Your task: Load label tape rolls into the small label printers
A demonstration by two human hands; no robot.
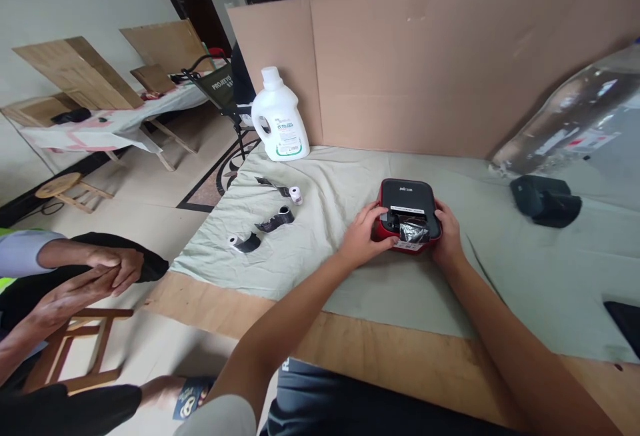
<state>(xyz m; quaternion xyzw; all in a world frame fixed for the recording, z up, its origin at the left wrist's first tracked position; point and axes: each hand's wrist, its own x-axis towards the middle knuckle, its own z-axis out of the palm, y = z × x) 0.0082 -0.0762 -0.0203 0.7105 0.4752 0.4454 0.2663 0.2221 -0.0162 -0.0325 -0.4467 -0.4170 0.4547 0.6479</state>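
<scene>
A label printer [407,197] with a black top and red sides rests on the cloth in front of me. Its front part shows dark, shiny wrapped material [414,229] near a slot. My left hand [364,235] grips the printer's left side, thumb along the front edge and fingers on the top edge. On the opposite side, my right hand [447,235] is wrapped round the right edge, its fingertips partly hidden behind the body. To the left lie three small paper rolls: a white one with a dark strip [245,243], a black one [277,219] and a white-and-dark one [296,195].
A white detergent bottle [281,119] stands at the back left against a cardboard screen [400,76]. On the right are a black device [545,201], a large clear plastic container [575,109] and a dark flat object [624,323]. At far left another person's hands [107,273] are clasped.
</scene>
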